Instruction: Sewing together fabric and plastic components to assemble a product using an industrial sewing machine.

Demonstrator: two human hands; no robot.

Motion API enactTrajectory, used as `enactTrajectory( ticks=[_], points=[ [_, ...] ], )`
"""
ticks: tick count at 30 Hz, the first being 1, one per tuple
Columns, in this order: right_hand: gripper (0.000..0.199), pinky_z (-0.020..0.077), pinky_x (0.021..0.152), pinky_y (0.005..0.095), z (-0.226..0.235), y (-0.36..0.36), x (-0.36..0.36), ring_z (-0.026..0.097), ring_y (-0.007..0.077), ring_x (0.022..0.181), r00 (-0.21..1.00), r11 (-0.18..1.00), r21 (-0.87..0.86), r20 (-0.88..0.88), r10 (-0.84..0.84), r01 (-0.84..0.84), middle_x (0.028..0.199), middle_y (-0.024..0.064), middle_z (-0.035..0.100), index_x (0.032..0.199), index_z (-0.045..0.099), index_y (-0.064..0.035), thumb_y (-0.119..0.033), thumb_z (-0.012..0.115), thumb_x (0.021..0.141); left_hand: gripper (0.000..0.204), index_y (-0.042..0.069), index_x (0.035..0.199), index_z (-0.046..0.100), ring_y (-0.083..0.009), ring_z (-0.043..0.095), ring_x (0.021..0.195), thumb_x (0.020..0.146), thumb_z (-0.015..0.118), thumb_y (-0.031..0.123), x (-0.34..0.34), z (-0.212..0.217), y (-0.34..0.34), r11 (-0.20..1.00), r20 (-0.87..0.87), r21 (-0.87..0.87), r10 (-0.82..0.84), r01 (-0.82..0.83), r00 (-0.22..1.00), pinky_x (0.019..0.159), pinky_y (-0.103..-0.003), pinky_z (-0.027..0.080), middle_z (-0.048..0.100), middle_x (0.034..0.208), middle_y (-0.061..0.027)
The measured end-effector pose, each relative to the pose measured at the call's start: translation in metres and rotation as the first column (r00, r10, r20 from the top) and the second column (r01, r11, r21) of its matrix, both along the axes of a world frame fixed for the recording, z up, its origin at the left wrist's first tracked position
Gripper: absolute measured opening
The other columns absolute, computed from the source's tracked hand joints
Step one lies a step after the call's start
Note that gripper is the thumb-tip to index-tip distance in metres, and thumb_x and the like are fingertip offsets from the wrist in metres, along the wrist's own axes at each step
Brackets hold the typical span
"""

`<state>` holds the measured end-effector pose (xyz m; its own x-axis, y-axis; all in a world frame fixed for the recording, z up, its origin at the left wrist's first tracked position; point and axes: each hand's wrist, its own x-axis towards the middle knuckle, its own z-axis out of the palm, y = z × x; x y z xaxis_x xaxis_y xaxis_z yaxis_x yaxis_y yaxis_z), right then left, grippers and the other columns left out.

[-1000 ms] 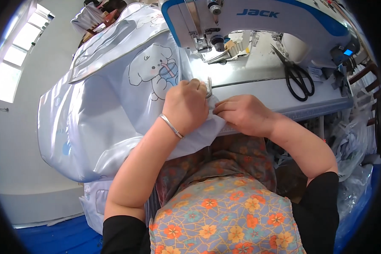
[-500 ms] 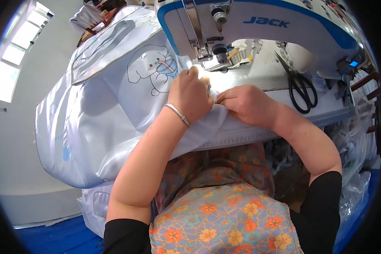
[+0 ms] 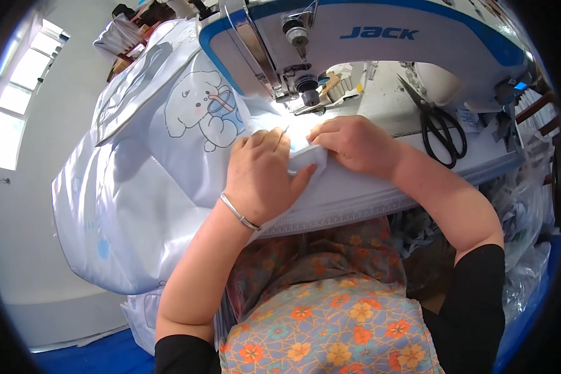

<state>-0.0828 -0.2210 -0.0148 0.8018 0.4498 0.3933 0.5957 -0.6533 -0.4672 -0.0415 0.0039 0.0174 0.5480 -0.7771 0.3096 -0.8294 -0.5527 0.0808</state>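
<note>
A large piece of shiny white fabric (image 3: 146, 193), printed with a cartoon puppy, drapes over the left side of the table and runs under the head of a sewing machine (image 3: 255, 47). My left hand (image 3: 260, 171) lies on this fabric just in front of the needle area, its fingers stretched forward and its thumb apart. Close by on the right, my right hand (image 3: 358, 144) pinches a folded edge of the fabric between thumb and fingers. Bright lamplight washes out the spot between my fingertips and the machine, so the needle and presser foot are hard to make out.
Black-handled scissors (image 3: 442, 132) lie open on the machine bed to the right. Small metal parts (image 3: 338, 86) sit behind the needle area. A ruler strip (image 3: 355, 209) follows the table's front edge. Clear plastic bags (image 3: 523, 193) hang at the right.
My left hand has drawn back toward me and left, going from a closed grip to stretched-out fingers. The fabric has shifted left; a folded white edge now shows between my hands.
</note>
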Motion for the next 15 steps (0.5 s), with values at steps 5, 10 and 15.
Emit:
enactTrajectory(
  ticks=[5, 10, 15],
  points=[
    [0.023, 0.0550, 0.089, 0.0374, 0.001, 0.007, -0.003, 0.067, 0.0306, 0.101, 0.999, 0.999, -0.025, 0.033, -0.037, 0.038, 0.108, 0.0151, 0.071, 0.098, 0.068, 0.0011, 0.003, 0.061, 0.076, 0.047, -0.003, 0.109, 0.068, -0.0283, 0.059, 0.113, 0.077, 0.071, 0.031, 0.019, -0.001, 0.001, 0.997, 0.020, 0.035, -0.069, 0.068, 0.997, 0.100, -0.046, 0.042, 0.067, 0.119, -0.0153],
    [0.015, 0.0552, 0.084, 0.0381, -0.003, 0.013, 0.002, 0.068, 0.0295, 0.096, 0.997, 0.993, -0.097, 0.017, -0.073, 0.074, 0.102, 0.0132, 0.070, 0.093, 0.067, -0.0006, -0.002, 0.059, 0.080, 0.039, 0.002, 0.106, 0.069, -0.0272, 0.061, 0.110, 0.070, 0.067, 0.016, 0.052, -0.006, 0.003, 0.984, 0.086, 0.040, -0.179, 0.176, 0.980, 0.099, -0.049, 0.042, 0.070, 0.112, -0.0131],
    [0.018, 0.0550, 0.083, 0.0382, -0.014, 0.027, 0.011, 0.067, 0.0284, 0.095, 0.988, 0.987, -0.099, 0.096, -0.120, 0.129, 0.099, 0.0115, 0.069, 0.099, 0.066, -0.0014, -0.006, 0.055, 0.085, 0.027, 0.005, 0.095, 0.071, -0.0275, 0.064, 0.093, 0.069, 0.064, 0.006, 0.095, -0.012, 0.007, 0.957, 0.102, 0.016, -0.290, 0.290, 0.952, 0.086, -0.041, 0.046, 0.070, 0.094, -0.0099]
  ],
)
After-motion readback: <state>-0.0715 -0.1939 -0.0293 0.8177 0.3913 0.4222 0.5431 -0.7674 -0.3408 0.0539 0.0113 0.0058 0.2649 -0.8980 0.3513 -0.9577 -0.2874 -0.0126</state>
